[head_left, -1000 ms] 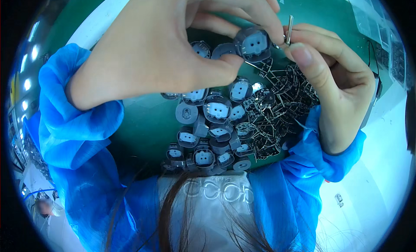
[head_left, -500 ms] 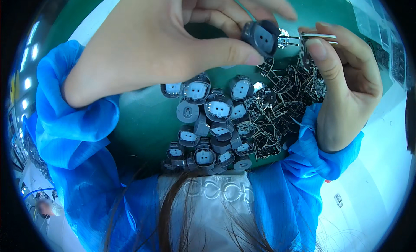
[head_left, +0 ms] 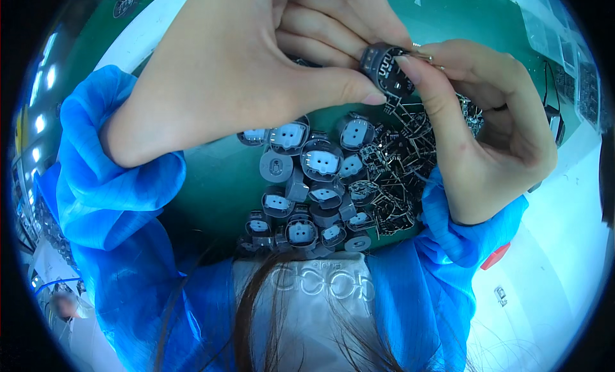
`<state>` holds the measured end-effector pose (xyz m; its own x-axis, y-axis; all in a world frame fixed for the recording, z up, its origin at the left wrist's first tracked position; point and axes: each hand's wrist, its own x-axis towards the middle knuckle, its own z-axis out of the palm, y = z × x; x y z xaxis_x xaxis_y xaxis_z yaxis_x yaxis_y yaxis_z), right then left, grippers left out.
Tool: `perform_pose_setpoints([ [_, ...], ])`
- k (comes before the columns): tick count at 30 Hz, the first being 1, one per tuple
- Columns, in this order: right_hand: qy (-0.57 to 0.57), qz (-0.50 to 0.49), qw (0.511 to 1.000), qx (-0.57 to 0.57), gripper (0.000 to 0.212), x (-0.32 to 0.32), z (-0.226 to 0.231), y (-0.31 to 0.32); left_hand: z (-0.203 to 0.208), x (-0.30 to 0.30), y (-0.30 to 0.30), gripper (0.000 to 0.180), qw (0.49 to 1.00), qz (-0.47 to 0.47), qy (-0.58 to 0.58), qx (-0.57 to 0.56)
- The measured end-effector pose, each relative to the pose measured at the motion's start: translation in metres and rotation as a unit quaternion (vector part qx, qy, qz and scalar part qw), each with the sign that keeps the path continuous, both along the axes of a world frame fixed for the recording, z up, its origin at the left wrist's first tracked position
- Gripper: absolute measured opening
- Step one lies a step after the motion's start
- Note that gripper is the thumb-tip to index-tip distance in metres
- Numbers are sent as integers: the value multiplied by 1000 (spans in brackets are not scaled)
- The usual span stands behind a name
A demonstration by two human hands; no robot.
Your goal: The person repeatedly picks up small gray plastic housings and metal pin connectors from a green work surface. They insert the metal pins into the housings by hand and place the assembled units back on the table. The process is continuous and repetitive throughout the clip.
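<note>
Cloth, blue and puffy, is bunched at the left wrist. By the left hand, a dark round cup is held up over the green mat, with thumb and fingers clamped on its side. More grey cups are spread below. In the held cup's mouth a black round board is now seen. The gap seen half a second ago is closed, so the two parts seem to be fitted together; how deep cannot be told. The mouth is turned to the right and toward the camera, and its long way is slanted from upper left to lower right. Thin metal legs are pointed right. Underneath, a heap of boards is piled. By the right hand, the board is touched with the thumb; whether it is pinched cannot be told.
</note>
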<state>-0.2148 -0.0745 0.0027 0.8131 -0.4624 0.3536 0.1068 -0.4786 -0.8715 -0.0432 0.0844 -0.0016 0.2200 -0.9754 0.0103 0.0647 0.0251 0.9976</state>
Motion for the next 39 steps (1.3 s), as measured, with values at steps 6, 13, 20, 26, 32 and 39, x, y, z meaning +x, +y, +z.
perform_pose_setpoints([
  [6,35,6,997,-69,20,-2,4,-8,-4,-1,1,33,1000,-1,17,23],
  [13,-15,44,999,-28,21,0,7,-9,5,-2,1,31,999,0,42,20],
  [20,66,16,993,-101,21,0,7,-7,5,-4,-1,31,997,2,70,31],
  [26,16,61,971,-230,22,4,15,-13,7,-9,-2,31,997,16,70,-28],
  [32,-9,76,945,-317,22,15,11,-1,-3,-6,-2,30,995,17,95,35],
  [39,51,70,985,-146,22,16,11,7,20,-2,-1,22,998,44,36,31],
])
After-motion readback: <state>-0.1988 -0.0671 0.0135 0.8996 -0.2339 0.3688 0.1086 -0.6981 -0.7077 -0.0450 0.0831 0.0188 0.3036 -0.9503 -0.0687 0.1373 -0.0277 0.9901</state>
